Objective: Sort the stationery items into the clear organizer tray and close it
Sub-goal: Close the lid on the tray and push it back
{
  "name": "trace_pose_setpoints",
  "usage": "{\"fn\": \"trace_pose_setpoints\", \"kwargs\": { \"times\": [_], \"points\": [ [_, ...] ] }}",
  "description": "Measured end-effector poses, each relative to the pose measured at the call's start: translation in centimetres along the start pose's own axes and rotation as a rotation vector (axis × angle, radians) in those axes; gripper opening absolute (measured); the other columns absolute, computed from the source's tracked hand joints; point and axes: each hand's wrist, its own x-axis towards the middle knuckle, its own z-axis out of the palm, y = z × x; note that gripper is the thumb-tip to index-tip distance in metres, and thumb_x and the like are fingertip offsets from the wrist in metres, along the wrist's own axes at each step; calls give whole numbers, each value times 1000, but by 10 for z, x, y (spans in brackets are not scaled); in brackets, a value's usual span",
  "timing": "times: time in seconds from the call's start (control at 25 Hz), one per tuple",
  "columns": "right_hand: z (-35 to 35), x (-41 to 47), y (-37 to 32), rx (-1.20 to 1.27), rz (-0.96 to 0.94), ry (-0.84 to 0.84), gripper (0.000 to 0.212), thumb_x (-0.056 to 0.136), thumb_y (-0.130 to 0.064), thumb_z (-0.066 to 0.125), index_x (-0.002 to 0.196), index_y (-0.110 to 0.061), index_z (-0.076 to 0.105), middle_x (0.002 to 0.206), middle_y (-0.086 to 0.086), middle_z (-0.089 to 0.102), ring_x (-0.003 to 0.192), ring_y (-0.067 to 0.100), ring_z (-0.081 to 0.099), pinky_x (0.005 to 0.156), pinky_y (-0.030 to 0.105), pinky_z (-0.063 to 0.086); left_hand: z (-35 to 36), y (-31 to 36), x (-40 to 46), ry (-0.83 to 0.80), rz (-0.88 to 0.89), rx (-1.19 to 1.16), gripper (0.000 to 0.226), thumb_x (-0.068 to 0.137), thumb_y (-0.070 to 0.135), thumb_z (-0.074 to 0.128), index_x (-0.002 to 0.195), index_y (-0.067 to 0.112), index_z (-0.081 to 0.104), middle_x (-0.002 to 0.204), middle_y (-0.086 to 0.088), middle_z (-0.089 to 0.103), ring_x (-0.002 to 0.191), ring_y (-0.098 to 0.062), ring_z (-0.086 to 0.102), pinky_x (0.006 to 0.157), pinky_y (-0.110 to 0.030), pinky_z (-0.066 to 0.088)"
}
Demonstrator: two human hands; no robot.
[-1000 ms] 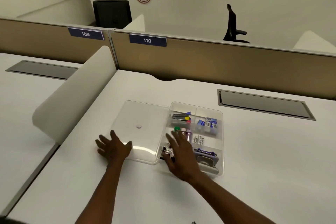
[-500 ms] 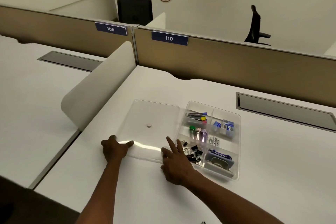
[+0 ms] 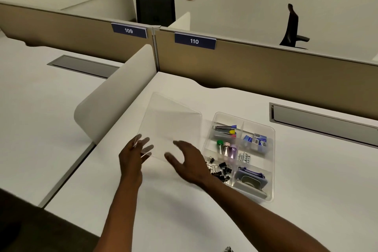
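Clear lid (image 3: 171, 127) tilted up, gripped by left hand (image 3: 132, 154) at its corner; right hand (image 3: 189, 162) spread wide beside organizer tray (image 3: 271, 170)

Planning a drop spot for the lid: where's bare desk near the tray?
Free: desk right of the tray, up to the grey hatch; the strip behind the tray toward the partition; the near edge between the forearms. Crowded: left of the tray, where the left hand holds the tilted lid and the right hand hovers.
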Motion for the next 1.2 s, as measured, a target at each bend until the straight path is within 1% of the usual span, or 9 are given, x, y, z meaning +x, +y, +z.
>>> {"fn": "trace_pose_setpoints", "kwargs": {
  "times": [0.12, 0.24, 0.4, 0.56, 0.68, 0.8, 0.92, 1.04, 1.2],
  "points": [
    [-27, 17, -35, 371, 173, 38, 78, 77, -86, 44, 138, -38, 50, 139, -8, 58, 119, 12, 59, 98, 28, 47, 31, 15, -26, -192, 174, 108, 37, 92, 16, 64, 129, 20, 61, 114, -1, 73, 98, -22, 73, 83, -36, 56],
    [-51, 21, -44, 475, 252, 44, 89, 66, -95, 43, 138, -43, 48, 137, -8, 59, 119, 14, 58, 100, 38, 50, 53, 19, -40, -323, 275, 199, 47, 86, 16, 72, 131, 26, 61, 119, 6, 71, 107, -15, 69, 88, -35, 56],
    [-74, 10, -36, 466, 264, 112, 83, 66, -87, 57, 135, -41, 51, 130, -5, 61, 112, 16, 63, 93, 44, 57, 70, 19, -52, -536, 324, 278, 52, 84, 18, 74, 131, 36, 60, 126, 11, 67, 114, -12, 65, 91, -27, 56],
    [-92, 7, -29, 543, 273, 177, 66, 73, -67, 67, 129, -33, 59, 124, -2, 65, 106, 16, 66, 83, 44, 61, 73, 19, -50, -688, 228, 263, 46, 88, 27, 70, 133, 30, 59, 132, 4, 64, 121, -18, 61, 96, -35, 54],
    [-99, 1, -20, 641, 273, 200, 57, 81, -53, 70, 131, -28, 60, 125, 0, 64, 105, 18, 67, 71, 36, 64, 67, 4, -42, -636, 68, 353, 41, 86, 47, 62, 126, 36, 62, 129, 5, 65, 124, -19, 58, 98, -39, 52],
    [-103, -6, -7, 708, 272, 198, 53, 85, -46, 69, 133, -26, 59, 126, 1, 65, 104, 17, 67, 74, 38, 63, 59, -30, -42, -540, -109, 519, 60, 76, 61, 65, 131, 37, 57, 140, 4, 55, 128, -14, 52, 101, -38, 48],
    [-108, -11, 5, 791, 277, 201, 53, 85, -42, 66, 135, -27, 57, 125, 2, 66, 104, 20, 68, 80, 44, 62, 53, -59, -41, -518, -207, 558, 80, 71, 62, 71, 141, 33, 47, 149, -7, 43, 134, -16, 46, 109, -44, 42],
    [-111, -17, 18, 894, 257, 230, 35, 95, -28, 60, 130, -34, 60, 116, 2, 69, 103, 24, 70, 77, 44, 62, 53, -67, -35, -498, -221, 576, 89, 67, 60, 78, 144, 33, 42, 148, -9, 43, 133, -17, 47, 112, -47, 40],
    [-114, -33, 40, 1020, 271, 258, 36, 102, -17, 50, 135, -29, 56, 128, 6, 66, 109, 32, 69, 82, 53, 60, 52, -71, -24, -516, -223, 596, 104, 61, 49, 88, 148, 28, 35, 146, -8, 45, 130, -20, 48, 111, -42, 41]
  ]
}}
